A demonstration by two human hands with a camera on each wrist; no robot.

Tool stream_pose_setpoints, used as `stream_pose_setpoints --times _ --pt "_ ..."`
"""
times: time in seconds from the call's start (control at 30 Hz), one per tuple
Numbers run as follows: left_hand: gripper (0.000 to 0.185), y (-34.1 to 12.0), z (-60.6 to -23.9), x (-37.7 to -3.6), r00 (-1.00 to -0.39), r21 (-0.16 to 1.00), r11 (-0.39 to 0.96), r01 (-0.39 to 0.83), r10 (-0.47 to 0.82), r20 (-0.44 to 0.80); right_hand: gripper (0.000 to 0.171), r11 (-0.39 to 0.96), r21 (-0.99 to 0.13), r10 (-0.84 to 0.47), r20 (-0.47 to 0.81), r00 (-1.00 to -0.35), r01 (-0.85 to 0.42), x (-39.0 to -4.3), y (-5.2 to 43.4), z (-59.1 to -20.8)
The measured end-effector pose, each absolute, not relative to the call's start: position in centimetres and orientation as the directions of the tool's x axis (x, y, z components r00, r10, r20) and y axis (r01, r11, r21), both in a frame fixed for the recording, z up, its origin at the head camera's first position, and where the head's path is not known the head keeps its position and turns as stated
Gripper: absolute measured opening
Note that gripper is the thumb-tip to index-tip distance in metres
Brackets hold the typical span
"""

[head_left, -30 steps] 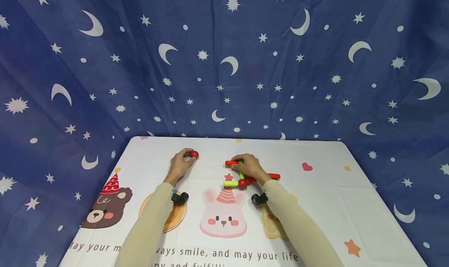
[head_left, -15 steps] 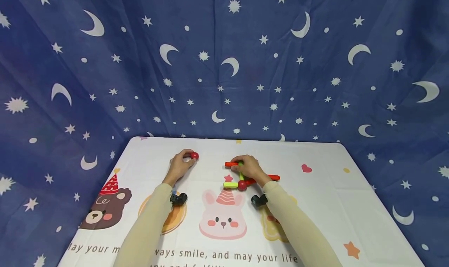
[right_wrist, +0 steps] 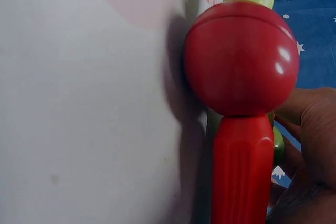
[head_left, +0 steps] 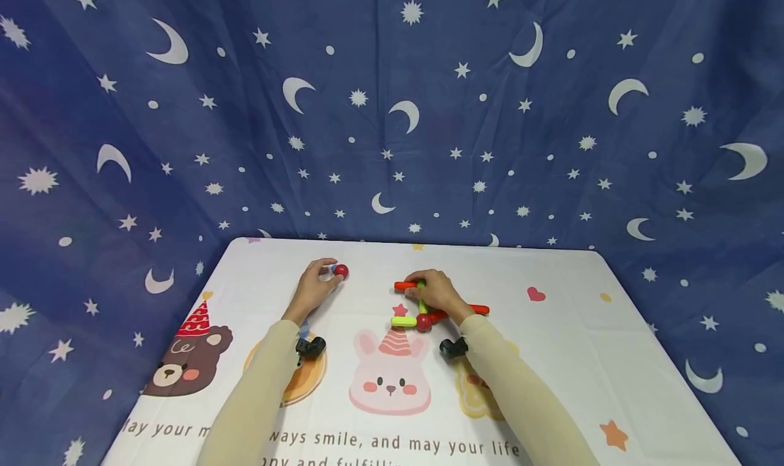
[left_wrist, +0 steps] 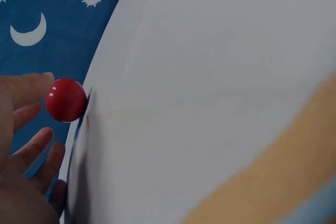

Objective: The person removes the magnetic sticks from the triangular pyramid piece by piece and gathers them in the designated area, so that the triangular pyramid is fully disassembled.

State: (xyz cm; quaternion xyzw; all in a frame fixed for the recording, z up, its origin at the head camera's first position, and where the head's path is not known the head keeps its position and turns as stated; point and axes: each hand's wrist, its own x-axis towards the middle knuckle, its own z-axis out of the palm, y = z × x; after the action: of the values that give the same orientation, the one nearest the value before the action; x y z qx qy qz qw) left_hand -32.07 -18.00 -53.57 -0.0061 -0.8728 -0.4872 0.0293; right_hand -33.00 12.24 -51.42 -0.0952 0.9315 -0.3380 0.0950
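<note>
My left hand [head_left: 314, 286] is beside a red ball [head_left: 341, 271] at the back left of the table. In the left wrist view the thumb touches the ball [left_wrist: 65, 99], while the other fingers are spread away from it. A patch of blue shows beside the ball in the head view. My right hand [head_left: 436, 290] grips a toy structure of sticks and balls at its far end. A red ball [head_left: 424, 322] joins a yellow-green stick [head_left: 403, 322] and a red stick [head_left: 480, 309]. Another red stick [head_left: 404, 286] pokes out left of the fingers; a green ball [right_wrist: 278, 145] is partly hidden.
A white printed cloth [head_left: 551, 357] covers the table, with a bear, a rabbit and lettering on it. Behind the back edge hangs a blue curtain [head_left: 392, 112] with moons and stars. Each wrist wears a small black camera [head_left: 311, 347].
My left fingers have loosened from around the red ball, and blue now shows between them. The right hand and the stick structure have stayed in place.
</note>
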Motion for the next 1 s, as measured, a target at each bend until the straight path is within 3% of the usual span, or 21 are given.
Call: stream_pose_setpoints --times 0.67,1.0 --pt "0.045 -15.5 -51.6 -29.8 -0.964 0.837 0.483 0.257 0.068 0.256 0.028 0.748 -0.652 -0.247 -0.098 -0.964 -0.125 -32.9 12.4 -51.5" --pt "0.041 -13.2 -51.1 -28.4 -0.957 0.825 0.486 0.288 0.128 0.259 0.030 0.742 -0.656 -0.245 -0.075 -0.967 -0.138 -32.5 12.6 -51.2"
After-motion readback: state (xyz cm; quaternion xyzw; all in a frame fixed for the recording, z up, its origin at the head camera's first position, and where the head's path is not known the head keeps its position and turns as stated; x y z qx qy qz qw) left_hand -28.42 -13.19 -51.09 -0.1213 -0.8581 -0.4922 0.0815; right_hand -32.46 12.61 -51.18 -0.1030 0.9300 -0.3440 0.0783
